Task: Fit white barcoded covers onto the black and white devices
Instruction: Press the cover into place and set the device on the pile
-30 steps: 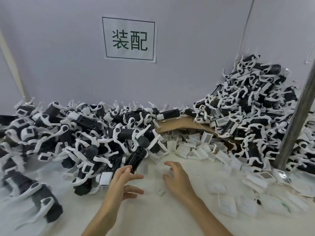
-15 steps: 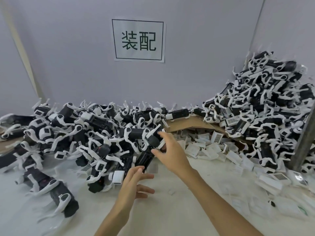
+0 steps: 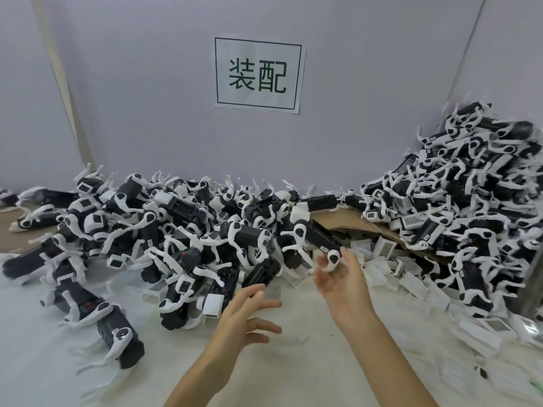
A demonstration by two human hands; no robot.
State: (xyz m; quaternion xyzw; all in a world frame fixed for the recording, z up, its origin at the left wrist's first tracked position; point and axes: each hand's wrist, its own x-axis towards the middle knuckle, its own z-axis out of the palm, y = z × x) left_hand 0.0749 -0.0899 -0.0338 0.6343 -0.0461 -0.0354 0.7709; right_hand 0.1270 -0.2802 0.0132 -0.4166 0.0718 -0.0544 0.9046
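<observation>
Now that we reach in, right hand (image 3: pixel 338 277): fingers newly clamped on one device (image 3: pixel 320 242), centre frame.
Left hand (image 3: pixel 249 312): fingers apart, empty.
Covers (image 3: pixel 385 248): centre right; none taken yet.

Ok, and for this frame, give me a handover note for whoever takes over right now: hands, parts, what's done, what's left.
Left hand: open, fingers spread, holding nothing, over the table.
Right hand: grips the near end of a black and white device at the edge of the left device pile.
Parts: white barcoded covers are heaped beside the cardboard sheet. A taller right device pile lies beyond.
Done: one device is gripped.
Left: pick up a cover, fit it to this device, then work through the piles. How many devices already carry covers cannot be told.
</observation>
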